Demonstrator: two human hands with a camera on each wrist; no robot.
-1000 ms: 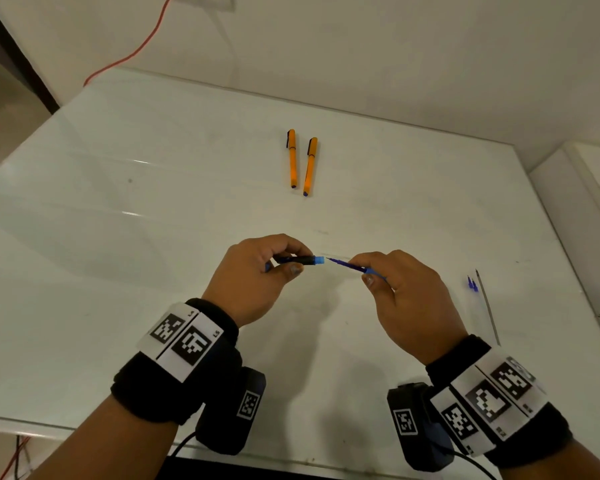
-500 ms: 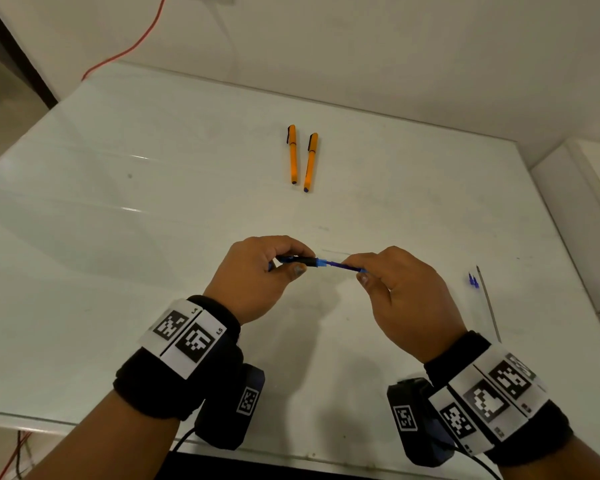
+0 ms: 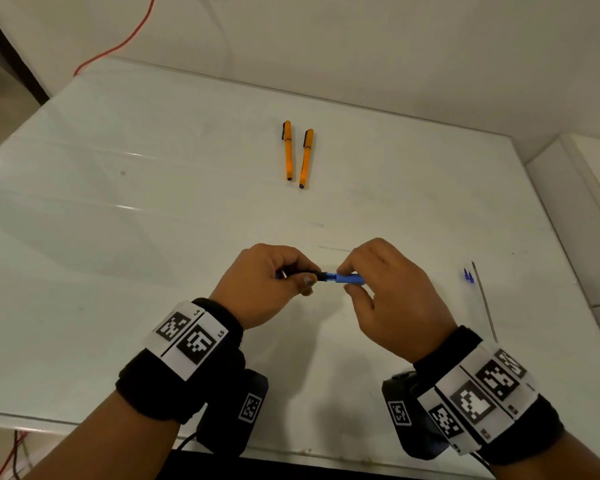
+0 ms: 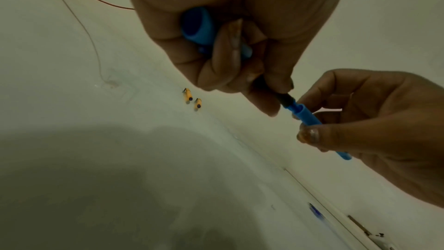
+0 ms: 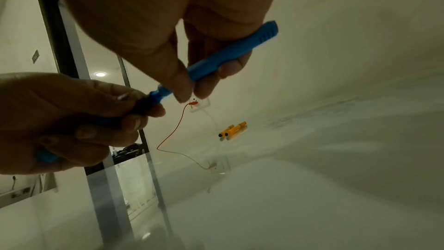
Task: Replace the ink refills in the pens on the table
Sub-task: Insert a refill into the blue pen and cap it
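Your right hand (image 3: 392,296) pinches the blue front section (image 3: 350,279) of the pen between thumb and fingertips; your left hand (image 3: 264,285) curls round the pen barrel (image 4: 197,26), its black grip end poking out past your thumb. A second ago a bare stretch of refill showed between the two halves; now the gap has closed and the blue section sits right against the black grip, so the new refill looks to be housed and the halves only need seating or screwing tight. That would finish this pen, held just above the white table (image 3: 153,237) in front of you.

Further out, two orange pens (image 3: 297,154) lie side by side near the table's middle, well apart from your hands, probably next in line. To your right a thin refill (image 3: 484,299) lies on the table with a small blue piece (image 3: 467,274) just beside it. A red wire (image 3: 118,46) hangs by the far wall. Nothing lies between you and the orange pens.
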